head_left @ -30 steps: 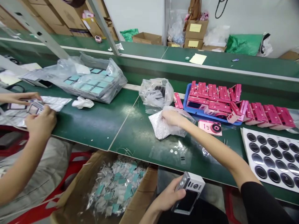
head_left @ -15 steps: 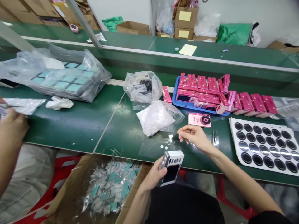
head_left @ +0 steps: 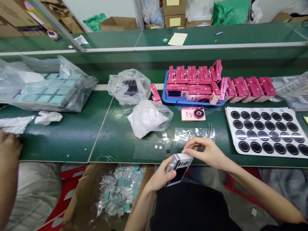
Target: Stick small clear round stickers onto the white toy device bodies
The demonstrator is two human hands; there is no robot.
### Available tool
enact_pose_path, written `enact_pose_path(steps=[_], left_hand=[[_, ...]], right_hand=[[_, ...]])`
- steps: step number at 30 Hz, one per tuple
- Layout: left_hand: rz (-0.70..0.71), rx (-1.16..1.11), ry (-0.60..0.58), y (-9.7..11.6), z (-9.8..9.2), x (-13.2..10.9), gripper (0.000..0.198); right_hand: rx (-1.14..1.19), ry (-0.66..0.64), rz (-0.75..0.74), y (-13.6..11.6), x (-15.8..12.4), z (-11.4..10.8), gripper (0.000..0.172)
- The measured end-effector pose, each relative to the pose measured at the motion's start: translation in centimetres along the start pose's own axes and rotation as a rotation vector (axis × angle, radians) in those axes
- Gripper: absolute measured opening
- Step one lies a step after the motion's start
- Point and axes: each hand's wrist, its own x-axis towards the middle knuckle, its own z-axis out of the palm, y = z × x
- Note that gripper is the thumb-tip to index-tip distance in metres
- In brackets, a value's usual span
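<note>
Silver-and-black rectangular camera body (head_left: 179, 168) cradled firmly in the left hand (head_left: 160, 178), just beside the edge of the green workbench (head_left: 60, 141); right hand (head_left: 204, 152) in a narrow fingertip pinch at its top face, any held piece too small to tell. Steady, square contact best.

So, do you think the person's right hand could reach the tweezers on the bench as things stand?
Probably yes: the right hand is just below the tweezers, with only flat clear film between them.

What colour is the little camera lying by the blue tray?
The little camera is pink with a black lens, clearest in the head view.
</note>
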Motion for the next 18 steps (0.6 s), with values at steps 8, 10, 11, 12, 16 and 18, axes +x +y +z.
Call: enact_pose_path(steps=[8,10,11,12,16,18], left_hand=[[-0.002,0.136,-0.013,1.0,0.6,0.2,0.083],[0.000,0.157,-0.027,1.2,0.7,0.2,0.081],[0.002,0.163,-0.036,1.2,0.8,0.2,0.079],[0.004,0.171,-0.046,1.2,0.8,0.2,0.078],[-0.008,0.238,-0.057,1.5,0.9,0.3,0.073],[-0.039,0.277,-0.079,1.9,0.9,0.3,0.070]], right_hand=[[0.012,-0.012,-0.141,1.1,-1.1,0.8,0.013],[-0.014,-0.011,-0.166,1.6,-1.4,0.8,0.013],[-0.039,-0.014,-0.191,1.8,-1.6,0.7,0.013],[-0.079,-0.016,-0.230,1.9,-1.8,0.6,0.012],[-0.397,-0.032,-0.430,2.0,-2.3,0.0,0.015],[-0.552,-0.069,-0.482,2.0,-2.6,-0.2,0.018]])
